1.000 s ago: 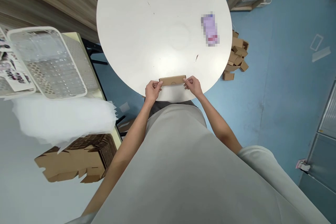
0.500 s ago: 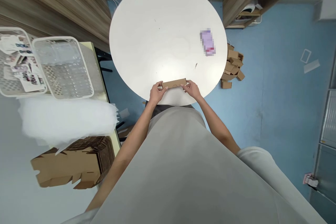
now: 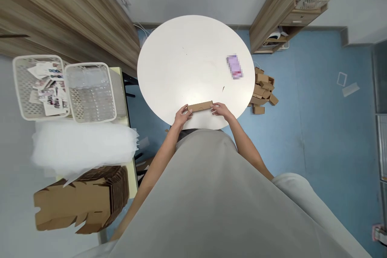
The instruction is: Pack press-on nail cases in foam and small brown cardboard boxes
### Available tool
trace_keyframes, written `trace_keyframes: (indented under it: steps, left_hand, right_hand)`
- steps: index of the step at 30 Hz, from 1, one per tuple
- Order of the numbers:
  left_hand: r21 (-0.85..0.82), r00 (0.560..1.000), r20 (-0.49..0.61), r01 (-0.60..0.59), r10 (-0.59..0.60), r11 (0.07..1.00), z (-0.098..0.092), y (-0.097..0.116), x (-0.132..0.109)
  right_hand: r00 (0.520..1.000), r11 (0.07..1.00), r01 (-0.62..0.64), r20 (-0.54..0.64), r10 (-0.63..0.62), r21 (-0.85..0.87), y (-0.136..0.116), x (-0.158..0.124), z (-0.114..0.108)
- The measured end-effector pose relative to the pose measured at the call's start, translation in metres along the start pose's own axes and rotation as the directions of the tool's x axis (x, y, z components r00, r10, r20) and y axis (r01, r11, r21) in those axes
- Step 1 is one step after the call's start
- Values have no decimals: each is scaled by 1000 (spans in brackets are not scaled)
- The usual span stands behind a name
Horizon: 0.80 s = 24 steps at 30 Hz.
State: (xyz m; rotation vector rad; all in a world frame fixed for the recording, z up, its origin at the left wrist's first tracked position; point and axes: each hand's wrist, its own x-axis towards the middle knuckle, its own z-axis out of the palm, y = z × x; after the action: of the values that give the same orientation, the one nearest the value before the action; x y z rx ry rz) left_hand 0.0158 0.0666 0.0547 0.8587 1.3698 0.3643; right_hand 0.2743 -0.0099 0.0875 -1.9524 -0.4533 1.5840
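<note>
A small flat brown cardboard box [image 3: 200, 107] lies on the near edge of a round white table [image 3: 187, 68]. My left hand [image 3: 182, 115] pinches its left end and my right hand [image 3: 221, 110] pinches its right end, fingers curled on the cardboard. Farther right on the table lies a small purple blurred item [image 3: 234, 66].
A pile of folded brown boxes [image 3: 262, 90] sits on the blue floor right of the table. To my left, a side table carries two white baskets [image 3: 90, 92], white foam sheets [image 3: 81, 145] and a stack of flat cardboard blanks [image 3: 81, 199]. A wooden shelf [image 3: 272, 20] stands at the back right.
The view has pulled back and tilted up, so the table looks smaller and farther. Both hands stay on the ends of the box.
</note>
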Motion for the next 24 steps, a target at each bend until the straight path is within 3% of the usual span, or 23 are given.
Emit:
trace_keyframes:
  steps: [7,12,15,18,21,24]
  left_hand:
    - [-58,997,14,81,-80,995,-4,13,-2]
    - [-1,997,30,64,-64,998,-1,18,-3]
    - [12,999,18,31,-31,999,1,11,-11]
    - [-84,999,0,51,-51,995,2,-3,-23]
    - [-221,992,-12,117,-123,968,1,-14,-35]
    - [-216,992,-86,68,-89,974,2,-18,-44]
  right_hand:
    - [988,975,113,-80,-130,-193,1,10,8]
    - [987,954,142,-40,-158,-266,-3,12,8]
    - [988,964,155,8,-157,-218,0,7,5]
    - [982,961,186,19,-186,-206,10,-1,8]
    - [968,950,247,-2,-252,-191,25,-11,18]
    - [945,939,324,-16,-328,-114,38,-22,26]
